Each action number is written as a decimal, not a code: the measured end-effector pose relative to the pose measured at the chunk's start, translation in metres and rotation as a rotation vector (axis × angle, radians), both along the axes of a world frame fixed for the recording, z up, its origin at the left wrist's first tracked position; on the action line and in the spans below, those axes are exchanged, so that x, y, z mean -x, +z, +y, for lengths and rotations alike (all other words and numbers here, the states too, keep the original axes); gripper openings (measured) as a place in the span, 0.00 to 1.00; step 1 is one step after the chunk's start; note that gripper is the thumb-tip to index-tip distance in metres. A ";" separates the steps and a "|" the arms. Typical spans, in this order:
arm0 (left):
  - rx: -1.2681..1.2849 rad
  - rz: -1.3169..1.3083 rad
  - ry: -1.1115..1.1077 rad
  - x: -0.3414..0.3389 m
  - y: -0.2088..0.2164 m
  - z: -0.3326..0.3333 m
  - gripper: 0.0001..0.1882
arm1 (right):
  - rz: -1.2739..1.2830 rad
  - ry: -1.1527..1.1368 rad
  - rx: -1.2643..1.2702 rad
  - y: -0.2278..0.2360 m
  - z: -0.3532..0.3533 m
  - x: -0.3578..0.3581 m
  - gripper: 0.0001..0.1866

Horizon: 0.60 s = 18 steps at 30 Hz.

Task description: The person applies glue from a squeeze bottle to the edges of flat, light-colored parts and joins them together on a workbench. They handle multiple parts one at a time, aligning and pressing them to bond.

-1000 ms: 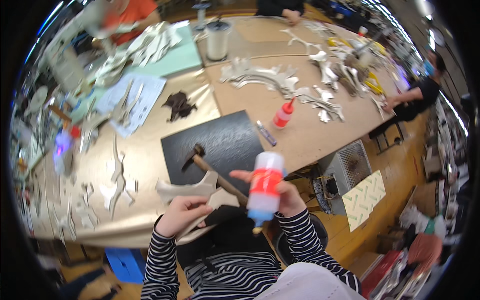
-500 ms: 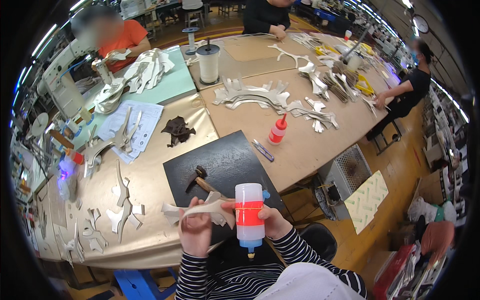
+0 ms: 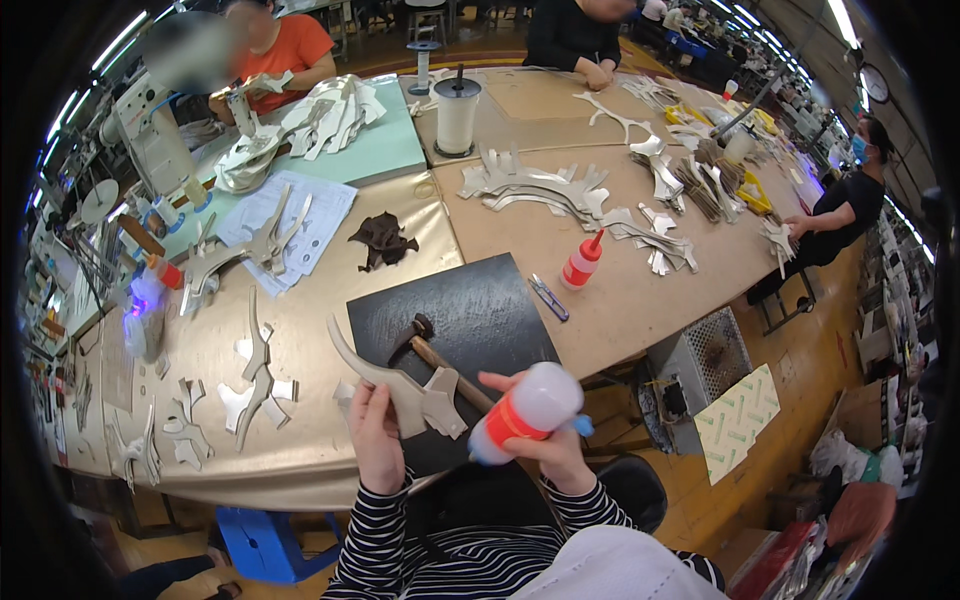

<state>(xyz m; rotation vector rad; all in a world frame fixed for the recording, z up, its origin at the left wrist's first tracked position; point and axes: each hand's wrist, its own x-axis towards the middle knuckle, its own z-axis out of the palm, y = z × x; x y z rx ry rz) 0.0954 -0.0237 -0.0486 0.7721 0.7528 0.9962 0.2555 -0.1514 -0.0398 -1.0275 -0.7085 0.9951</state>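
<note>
My left hand pinches a pale beige cut leather piece with a long curved strap pointing up and away. Its wider, branching end lies toward my right hand, over the near part of a black board. In my right hand is a translucent squeeze bottle with a red label. It is tilted, blue nozzle end low and to the left, rounded base up. The bottle is apart from the leather piece. On the board, partly behind the leather, rests a hammer with a wooden handle.
Thread snips and a small red-capped bottle stand right of the board. A crumpled dark scrap, pattern sheets and more leather pieces lie left. A thread spool and stacked pieces are farther back. Co-workers sit around.
The bottle has tipped from upright-inverted to slanted, its nozzle end swinging left. My left hand has turned the leather so its strap points up and away. The whole view has shifted slightly.
</note>
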 end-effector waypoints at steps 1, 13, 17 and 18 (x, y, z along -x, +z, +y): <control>0.002 -0.002 -0.028 0.003 0.006 0.002 0.13 | -0.083 -0.057 -0.091 0.003 -0.003 -0.004 0.43; -0.349 0.261 -0.363 0.001 0.025 -0.026 0.12 | -0.238 -0.591 -0.830 0.016 -0.022 -0.020 0.52; -0.409 0.432 -0.443 0.004 0.031 -0.033 0.11 | -0.494 -0.421 -0.608 0.015 -0.031 -0.023 0.52; -0.429 0.462 -0.437 0.005 0.032 -0.034 0.10 | -0.520 -0.385 -0.585 0.014 -0.032 -0.022 0.52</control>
